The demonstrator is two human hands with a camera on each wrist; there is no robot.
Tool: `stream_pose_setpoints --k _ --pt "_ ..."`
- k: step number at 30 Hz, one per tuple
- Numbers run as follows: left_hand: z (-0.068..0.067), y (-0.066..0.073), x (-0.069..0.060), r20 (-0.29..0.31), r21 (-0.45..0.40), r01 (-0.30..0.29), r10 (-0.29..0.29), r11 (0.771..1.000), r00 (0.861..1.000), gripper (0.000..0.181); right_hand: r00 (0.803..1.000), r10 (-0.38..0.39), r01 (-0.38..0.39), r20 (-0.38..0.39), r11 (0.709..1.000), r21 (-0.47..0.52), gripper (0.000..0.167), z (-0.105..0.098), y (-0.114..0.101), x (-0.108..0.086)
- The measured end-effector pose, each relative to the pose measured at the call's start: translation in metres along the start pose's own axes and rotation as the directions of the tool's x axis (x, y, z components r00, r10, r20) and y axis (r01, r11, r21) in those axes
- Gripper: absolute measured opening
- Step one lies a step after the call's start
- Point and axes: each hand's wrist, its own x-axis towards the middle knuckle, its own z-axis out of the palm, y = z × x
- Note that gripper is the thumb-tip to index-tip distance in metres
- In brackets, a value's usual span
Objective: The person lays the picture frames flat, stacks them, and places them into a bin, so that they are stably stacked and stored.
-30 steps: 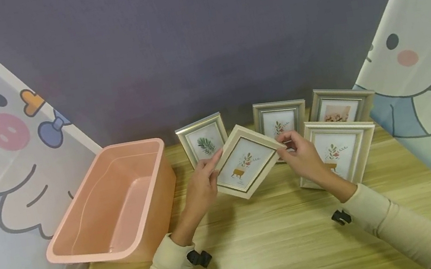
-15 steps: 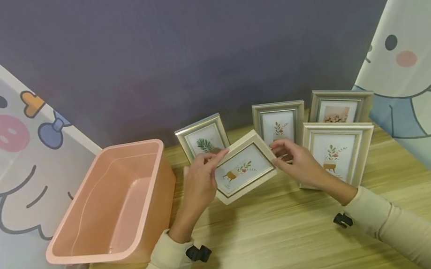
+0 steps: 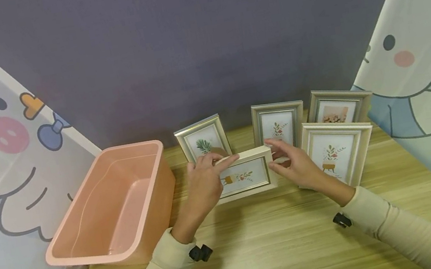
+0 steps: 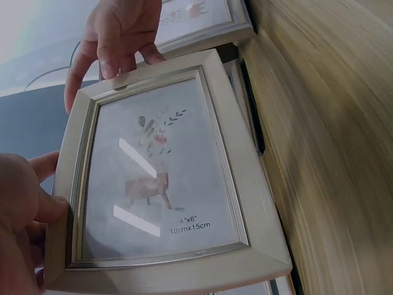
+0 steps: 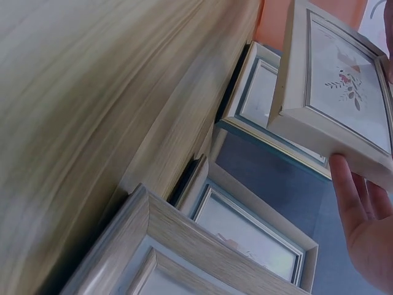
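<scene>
A cream picture frame [image 3: 250, 191] with a plant-pot print is held sideways above the table, its front facing me. My left hand [image 3: 202, 182] grips its left end, the index finger lying along the long upper side. At the opposite end, my right hand [image 3: 299, 167] holds the short side with thumb and fingertips. The left wrist view shows the picture frame's [image 4: 255, 184] whole front and the right hand's [image 4: 120, 31] thumb on its edge. In the right wrist view, my right hand [image 5: 371, 239] touches the same edge from below.
Behind the hands stand a fern-print frame [image 3: 221, 134] and a grey-gold frame [image 3: 299, 111]. A flower-photo frame [image 3: 358, 106] and a cream frame [image 3: 361, 160] stand at right. A pink plastic tub [image 3: 161, 196] sits left on the wooden table [image 3: 285, 246].
Both hands have turned the held picture frame from a diagonal tilt to lying sideways, and its upper side has tipped toward view. The standing frames and tub have stayed put.
</scene>
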Motion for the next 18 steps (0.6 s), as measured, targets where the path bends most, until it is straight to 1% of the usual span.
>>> stream_pose_setpoints --k 3,7,9,14,18 --pt "0.0003 0.0018 0.0001 0.003 0.026 -0.01 0.01 1.0 1.0 0.087 0.999 -0.034 0.034 -0.006 0.999 0.002 0.053 0.0011 -0.0003 -0.0004" --pt "0.0017 0.0027 -0.0002 0.018 0.021 -0.009 0.009 1.0 1.0 0.089 0.999 -0.044 0.045 -0.017 0.999 0.004 0.045 0.0025 -0.0008 -0.0005" --pt "0.0025 0.0027 -0.0005 0.027 0.014 -0.007 0.007 1.0 1.0 0.09 0.998 -0.05 0.05 -0.022 0.999 -0.013 0.044 0.003 0.0001 -0.0005" --pt "0.0039 0.002 -0.0012 0.028 0.012 -0.011 0.011 1.0 1.0 0.09 0.997 -0.074 0.073 -0.031 0.996 -0.05 0.042 0.0036 0.0006 -0.0005" --pt "0.0038 0.0014 -0.0015 0.026 0.0 -0.022 0.022 1.0 0.999 0.09 0.996 -0.088 0.085 -0.036 0.995 -0.057 0.041 0.0033 0.0014 -0.0004"
